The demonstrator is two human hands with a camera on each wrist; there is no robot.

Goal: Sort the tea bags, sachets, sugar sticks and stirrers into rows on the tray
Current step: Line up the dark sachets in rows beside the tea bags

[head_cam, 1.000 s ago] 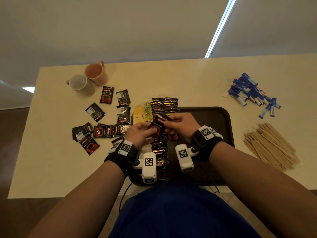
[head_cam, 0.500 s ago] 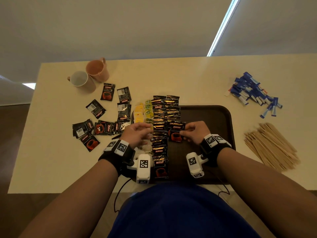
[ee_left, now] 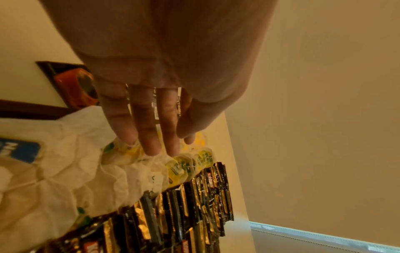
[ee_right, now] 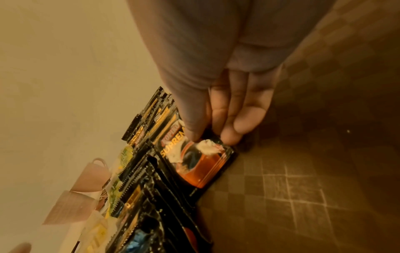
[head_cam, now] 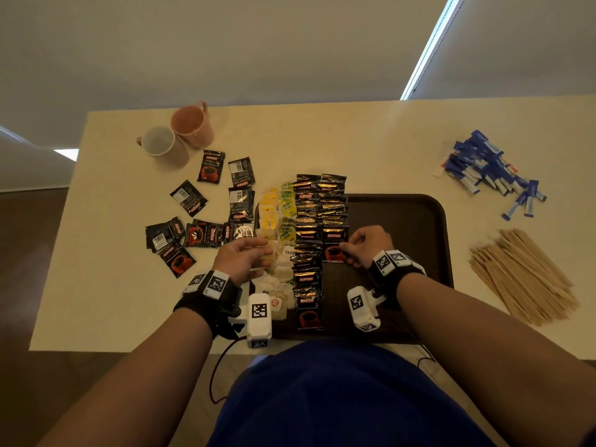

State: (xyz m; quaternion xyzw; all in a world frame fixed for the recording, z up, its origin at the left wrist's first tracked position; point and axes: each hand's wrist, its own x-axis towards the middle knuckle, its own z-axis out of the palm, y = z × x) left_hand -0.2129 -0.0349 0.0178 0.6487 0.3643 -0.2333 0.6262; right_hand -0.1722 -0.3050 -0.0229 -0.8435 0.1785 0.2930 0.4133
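Note:
A dark brown tray [head_cam: 403, 221] holds a column of yellow, green and white tea bags [head_cam: 283, 221] at its left, then two columns of black coffee sachets [head_cam: 308, 240]. My right hand [head_cam: 346, 253] pinches the right edge of a black sachet with a red cup [head_cam: 333, 250], which lies flat at the near end of the second column. In the right wrist view the thumb and fingertips [ee_right: 229, 138] grip that sachet [ee_right: 201, 160]. My left hand [head_cam: 261, 250] hovers with straight fingers [ee_left: 151, 137] over the tea bags [ee_left: 179, 167] and holds nothing.
Several loose black sachets [head_cam: 206, 233] lie on the table left of the tray, beyond them a white mug [head_cam: 161, 145] and a pink mug [head_cam: 190, 122]. Blue sugar sticks [head_cam: 487, 172] and wooden stirrers [head_cam: 522, 275] are piled to the right. The tray's right half is bare.
Both hands held one sachet above the rows. The left hand let go and drew back left over the tea bags; the right hand laid the sachet down on the second column.

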